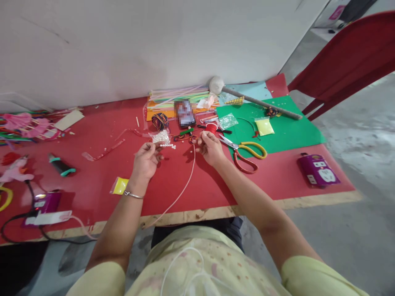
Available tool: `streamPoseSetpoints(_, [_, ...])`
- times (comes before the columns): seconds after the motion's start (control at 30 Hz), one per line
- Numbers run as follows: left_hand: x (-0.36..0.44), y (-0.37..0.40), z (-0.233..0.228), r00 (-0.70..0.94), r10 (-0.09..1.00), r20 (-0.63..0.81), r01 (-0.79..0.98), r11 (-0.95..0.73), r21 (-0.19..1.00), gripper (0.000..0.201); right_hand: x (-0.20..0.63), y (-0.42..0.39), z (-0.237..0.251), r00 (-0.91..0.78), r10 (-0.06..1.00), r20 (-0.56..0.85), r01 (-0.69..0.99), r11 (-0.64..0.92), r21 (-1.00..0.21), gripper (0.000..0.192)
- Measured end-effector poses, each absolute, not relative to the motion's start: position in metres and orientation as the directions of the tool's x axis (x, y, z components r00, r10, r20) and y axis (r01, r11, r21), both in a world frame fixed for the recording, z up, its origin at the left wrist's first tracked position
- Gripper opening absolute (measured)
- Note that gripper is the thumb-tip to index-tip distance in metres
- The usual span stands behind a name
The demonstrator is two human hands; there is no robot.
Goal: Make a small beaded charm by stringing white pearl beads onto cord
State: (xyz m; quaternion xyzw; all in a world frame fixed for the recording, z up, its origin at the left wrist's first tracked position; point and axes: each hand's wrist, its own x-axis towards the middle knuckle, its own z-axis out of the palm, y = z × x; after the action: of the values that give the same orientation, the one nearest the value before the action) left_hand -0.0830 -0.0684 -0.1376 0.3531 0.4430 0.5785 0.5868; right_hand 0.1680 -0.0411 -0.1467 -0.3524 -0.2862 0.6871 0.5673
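Observation:
My left hand (146, 159) pinches one end of a short strand of white pearl beads (168, 145), which points toward the right. Just behind it lies a clear bag of pearl beads (161, 137). My right hand (211, 147) has thumb and forefinger pressed together, but what sits between them is too small to make out. Close to those fingertips is a small bundle of coloured yarn (191, 139). A pale pink cord (187, 181) curves from there to the table's front edge. Right behind my right hand stands a red spool of thread (211, 128).
Scissors (243, 150) with yellow and red handles lie right of my right hand. Behind are a phone (186, 113), a yarn ball (159, 121) and pipe cleaners (179, 95). A stick (262, 102) crosses the green sheet (286, 131). Purple boxes (319, 170) and a glue gun (17, 170) flank the table.

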Motion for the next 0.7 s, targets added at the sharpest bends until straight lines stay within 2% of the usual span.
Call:
streamPoseSetpoints(0.13, [-0.073,-0.068,-0.136,-0.007,0.99,-0.142,-0.443,0.124,0.888,0.026,0.157,-0.047,-0.152,-0.216,0.97,-0.112,-0.483,-0.206,-0.851,0.045])
streamPoseSetpoints(0.23, [-0.067,-0.068,-0.133,0.011,0.99,-0.143,-0.451,0.133,0.882,0.026,0.152,-0.052,-0.153,-0.254,0.966,-0.049,-0.39,-0.148,-0.909,0.041])
streamPoseSetpoints(0.37, [-0.064,-0.068,-0.13,0.043,0.992,-0.12,-0.461,0.127,0.878,0.026,0.152,-0.057,-0.15,-0.327,0.94,0.095,-0.124,0.057,-0.991,0.04])
streamPoseSetpoints(0.5, [-0.064,-0.068,-0.129,0.04,0.992,-0.121,-0.448,0.126,0.885,0.027,0.154,-0.061,-0.145,-0.506,0.849,0.149,0.124,0.243,-0.962,0.032])
streamPoseSetpoints(0.57, [-0.063,-0.068,-0.129,0.06,0.99,-0.13,-0.427,0.144,0.893,0.028,0.153,-0.062,-0.143,-0.511,0.836,0.2,0.154,0.318,-0.935,0.029])
streamPoseSetpoints(0.63, [-0.061,-0.069,-0.129,0.103,0.986,-0.13,-0.405,0.161,0.9,0.028,0.152,-0.061,-0.142,-0.469,0.837,0.282,0.108,0.371,-0.922,0.027])
streamPoseSetpoints(0.7, [-0.058,-0.071,-0.128,0.143,0.982,-0.12,-0.385,0.167,0.908,0.027,0.151,-0.06,-0.142,-0.445,0.848,0.289,0.005,0.325,-0.946,0.028])
